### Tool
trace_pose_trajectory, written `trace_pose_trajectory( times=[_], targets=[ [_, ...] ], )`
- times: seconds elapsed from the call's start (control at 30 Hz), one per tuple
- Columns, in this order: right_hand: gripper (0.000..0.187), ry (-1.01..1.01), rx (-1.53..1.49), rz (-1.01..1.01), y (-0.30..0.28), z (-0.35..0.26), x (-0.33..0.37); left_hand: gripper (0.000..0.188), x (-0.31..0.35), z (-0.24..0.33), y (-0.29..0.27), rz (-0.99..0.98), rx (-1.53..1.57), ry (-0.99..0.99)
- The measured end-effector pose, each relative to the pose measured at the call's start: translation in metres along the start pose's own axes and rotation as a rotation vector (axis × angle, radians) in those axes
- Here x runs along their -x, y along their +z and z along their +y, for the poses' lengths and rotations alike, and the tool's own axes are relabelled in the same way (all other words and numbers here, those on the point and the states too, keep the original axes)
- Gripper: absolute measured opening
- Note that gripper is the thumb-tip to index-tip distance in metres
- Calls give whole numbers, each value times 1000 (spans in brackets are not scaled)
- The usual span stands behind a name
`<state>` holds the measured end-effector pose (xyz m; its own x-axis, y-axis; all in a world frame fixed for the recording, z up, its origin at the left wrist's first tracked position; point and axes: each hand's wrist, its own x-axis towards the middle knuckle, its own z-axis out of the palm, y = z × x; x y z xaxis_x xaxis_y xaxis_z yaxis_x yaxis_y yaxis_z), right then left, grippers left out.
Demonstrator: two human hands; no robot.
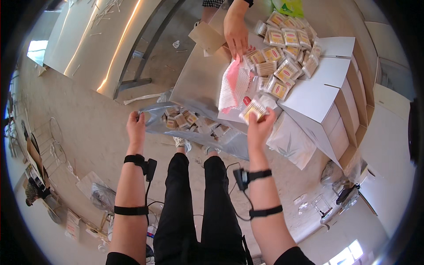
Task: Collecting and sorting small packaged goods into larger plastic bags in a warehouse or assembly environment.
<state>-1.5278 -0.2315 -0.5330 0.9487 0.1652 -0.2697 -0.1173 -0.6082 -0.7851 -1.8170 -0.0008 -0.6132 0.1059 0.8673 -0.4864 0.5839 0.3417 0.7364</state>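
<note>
My left hand is closed on the rim of a large translucent grey plastic bag, pulling its mouth out to the left. Inside the bag lie several small packs of cotton swabs. In my right hand is a clear-wrapped pack of cotton swabs, pinched between thumb and fingers over the table corner, to the right of the bag's mouth. Beyond it, a pile of similar packs covers the table's right part. The far side of the bag hangs below the table edge.
Across the table, another person's hand touches a pink and white cloth. A white cardboard box stands open at the right, beside a white plastic bag. A second metal table with loose swabs is at the upper left.
</note>
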Motion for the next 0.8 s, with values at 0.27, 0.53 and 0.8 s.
trace_pose_trajectory(
  times=[0.27,0.53,0.8],
  targets=[
    [43,-623,503,-437,35,49,73,12,-1,-3,15,14,-73,116],
    [43,-576,436,-175,6,5,25,11,12,20,16,-11,-25,-16],
    [32,-492,657,-286,20,12,-34,10,19,18,28,3,82,57]
  ],
)
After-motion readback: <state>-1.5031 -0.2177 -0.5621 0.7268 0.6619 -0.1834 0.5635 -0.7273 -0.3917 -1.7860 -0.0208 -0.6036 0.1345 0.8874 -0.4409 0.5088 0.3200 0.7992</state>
